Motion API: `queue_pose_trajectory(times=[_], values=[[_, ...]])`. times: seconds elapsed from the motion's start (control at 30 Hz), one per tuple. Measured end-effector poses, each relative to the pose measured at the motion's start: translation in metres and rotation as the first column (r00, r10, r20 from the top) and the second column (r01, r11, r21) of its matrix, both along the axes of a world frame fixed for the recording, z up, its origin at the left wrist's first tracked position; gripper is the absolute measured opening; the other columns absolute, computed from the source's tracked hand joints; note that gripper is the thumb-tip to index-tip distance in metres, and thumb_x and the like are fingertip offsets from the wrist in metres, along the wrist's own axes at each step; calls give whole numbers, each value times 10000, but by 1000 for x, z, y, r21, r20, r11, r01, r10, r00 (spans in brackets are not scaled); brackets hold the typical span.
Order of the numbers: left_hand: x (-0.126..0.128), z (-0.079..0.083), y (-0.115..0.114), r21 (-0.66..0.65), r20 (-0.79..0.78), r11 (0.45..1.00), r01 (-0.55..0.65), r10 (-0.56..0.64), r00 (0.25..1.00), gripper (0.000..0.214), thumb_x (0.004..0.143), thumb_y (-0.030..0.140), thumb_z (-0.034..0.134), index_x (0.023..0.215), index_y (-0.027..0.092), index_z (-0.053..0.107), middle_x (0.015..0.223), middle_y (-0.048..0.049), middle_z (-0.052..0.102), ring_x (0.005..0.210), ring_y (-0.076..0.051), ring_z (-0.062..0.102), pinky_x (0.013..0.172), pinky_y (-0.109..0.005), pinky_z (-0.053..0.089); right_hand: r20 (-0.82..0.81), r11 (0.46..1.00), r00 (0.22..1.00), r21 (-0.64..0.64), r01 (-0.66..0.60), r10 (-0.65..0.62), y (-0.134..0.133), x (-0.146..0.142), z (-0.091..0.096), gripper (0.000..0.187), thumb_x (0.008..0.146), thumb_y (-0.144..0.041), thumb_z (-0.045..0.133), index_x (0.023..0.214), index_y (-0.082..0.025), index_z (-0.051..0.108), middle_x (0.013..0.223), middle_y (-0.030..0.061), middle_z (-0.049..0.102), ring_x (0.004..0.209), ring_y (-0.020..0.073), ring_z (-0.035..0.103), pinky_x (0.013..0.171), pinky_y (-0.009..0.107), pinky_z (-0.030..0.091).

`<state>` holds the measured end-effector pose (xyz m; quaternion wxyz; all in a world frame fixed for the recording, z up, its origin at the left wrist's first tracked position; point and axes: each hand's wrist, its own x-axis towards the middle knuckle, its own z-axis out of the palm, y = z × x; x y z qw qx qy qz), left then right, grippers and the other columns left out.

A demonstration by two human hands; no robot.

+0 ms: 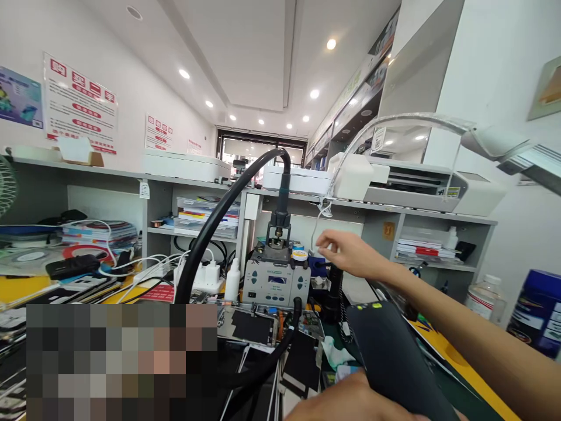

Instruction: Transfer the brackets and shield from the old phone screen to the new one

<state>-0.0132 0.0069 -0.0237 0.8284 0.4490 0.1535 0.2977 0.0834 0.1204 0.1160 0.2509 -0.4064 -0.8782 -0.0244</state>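
At the bottom edge, my left hand [357,399] is closed around a dark phone [392,351], tilted, with yellow-green marks at its top edge. My right hand [346,251] reaches forward above the bench, its fingers curled together; whether anything small sits between them I cannot make out. Just below its fingertips are a blue holder [318,268] and a black upright cylinder [335,289]. Left of that hand stands a grey hot-air rework station [277,278], with a small yellow-labelled jar [300,255] on top and its nozzle handle [283,196] upright in the cradle.
A thick black hose [214,216] arches over the bench. Phone parts [252,326] crowd the middle, and a white bottle [232,280] stands beside the station. Power plugs [205,275] and cables lie left. A clear bottle [486,295] and blue can [537,313] stand right. The lower left is pixelated.
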Motion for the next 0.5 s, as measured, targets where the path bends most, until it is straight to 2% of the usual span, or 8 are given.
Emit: queue_pose_trajectory(times=[0.1,0.17,0.23,0.3,0.37,0.4,0.5], values=[[-1,-1,13,-62,-10,997,-44,43,999,334,704,226,747,1011,105,693,838,-100,710,677,-197,670,563,-289,498,-219,999,975,-46,26,-35,-36,54,-16,266,985,-401,475,1093,-177,568,957,95,700,722,186,654,625,317,532],[-5,-1,19,-85,-16,995,-58,56,998,431,737,275,690,1141,128,652,817,-97,709,576,-199,665,430,-250,411,-326,991,941,-126,48,-87,-57,87,-36,307,979,-435,464,1119,-172,540,932,106,698,650,172,628,468,259,458],[-9,0,22,-89,-29,989,-117,115,993,359,797,292,650,1108,113,632,766,-80,684,543,-175,650,399,-223,377,-501,906,854,-413,-93,-140,-73,110,-59,339,908,-398,611,1168,-192,543,1053,109,675,703,163,616,478,239,450],[-13,3,23,-90,-51,984,-153,149,988,330,865,319,595,1105,95,627,750,-75,668,542,-160,644,401,-210,375,-541,764,828,-593,-253,-146,-83,121,-81,419,853,-345,694,1220,-212,543,1123,101,638,786,171,615,519,238,466],[-14,6,23,-82,-68,977,-197,192,979,357,908,346,557,1156,95,613,767,-76,665,556,-161,645,409,-211,382,-559,656,824,-655,-376,-86,-89,120,-98,468,806,-294,753,1224,-217,558,1116,79,619,855,178,615,586,246,478],[-14,7,23,-80,-79,973,-216,210,975,372,920,355,548,1165,83,612,796,-93,673,572,-163,648,414,-212,387,-568,626,821,-659,-416,-54,-90,116,-104,475,775,-266,784,1200,-207,578,1086,66,621,868,176,613,626,253,478],[-11,7,22,-84,-111,965,-250,240,964,405,929,376,551,1192,73,608,842,-125,691,582,-155,637,420,-205,395,-612,611,791,-635,-473,-24,-94,101,-118,414,742,-233,820,1096,-171,615,949,29,655,810,154,602,691,271,458]])
